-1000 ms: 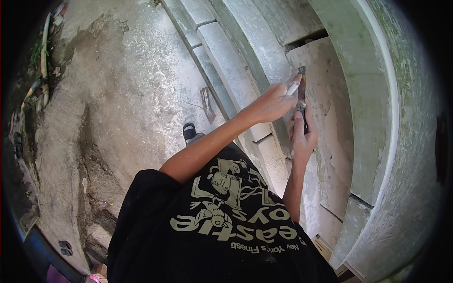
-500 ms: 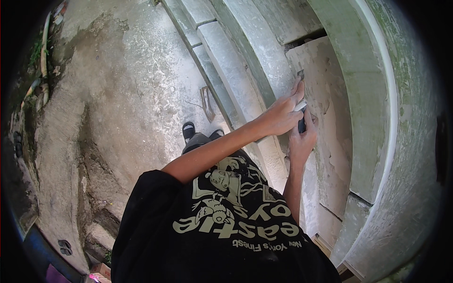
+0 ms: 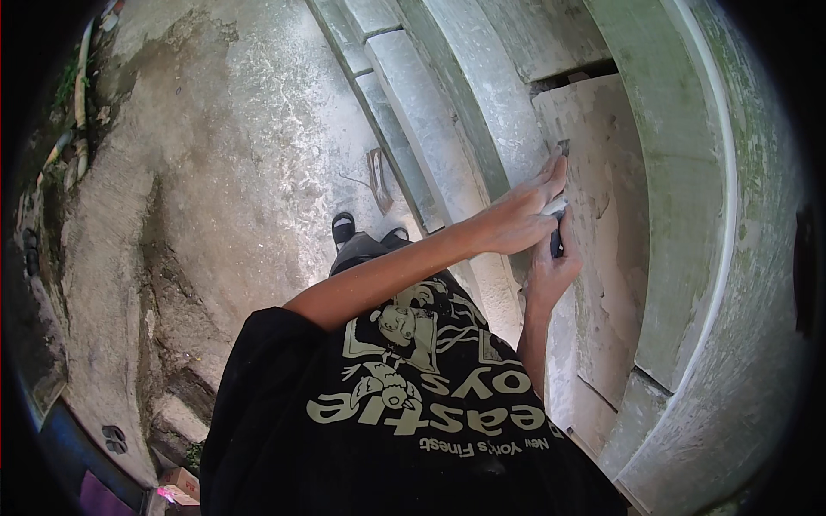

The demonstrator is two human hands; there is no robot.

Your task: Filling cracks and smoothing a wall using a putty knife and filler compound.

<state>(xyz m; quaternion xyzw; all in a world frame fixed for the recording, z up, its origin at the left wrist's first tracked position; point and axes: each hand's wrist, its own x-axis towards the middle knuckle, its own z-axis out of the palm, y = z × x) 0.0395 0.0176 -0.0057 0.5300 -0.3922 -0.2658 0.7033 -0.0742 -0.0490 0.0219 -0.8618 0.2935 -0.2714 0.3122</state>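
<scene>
My right hand (image 3: pixel 551 273) is closed around the black handle (image 3: pixel 557 244) of a chisel-like hand tool. A pale collar (image 3: pixel 555 206) shows at the handle's upper end. Laid across from the left, my left hand (image 3: pixel 523 215) presses on the tool's front part, with its fingers stretched forward together. Just past those fingertips a small grey flat tip (image 3: pixel 564 147) meets the pale, rough-faced slab (image 3: pixel 607 189). The left fingers hide the stretch between collar and tip. Flaked, uneven patches mark the slab's surface.
Long grey-green slabs (image 3: pixel 688 206) curve along the right, and stepped grey blocks (image 3: pixel 422 112) run beside the concrete floor (image 3: pixel 258 172). A flat brown piece (image 3: pixel 378 182) lies near my sandalled feet (image 3: pixel 343 229). Pipes (image 3: pixel 82 95) line the far left; a cardboard box (image 3: pixel 180 486) stands at lower left.
The slabs and both hands sit slightly farther right in the picture. The tip has come slightly nearer along the slab. Both hands keep their hold on the tool.
</scene>
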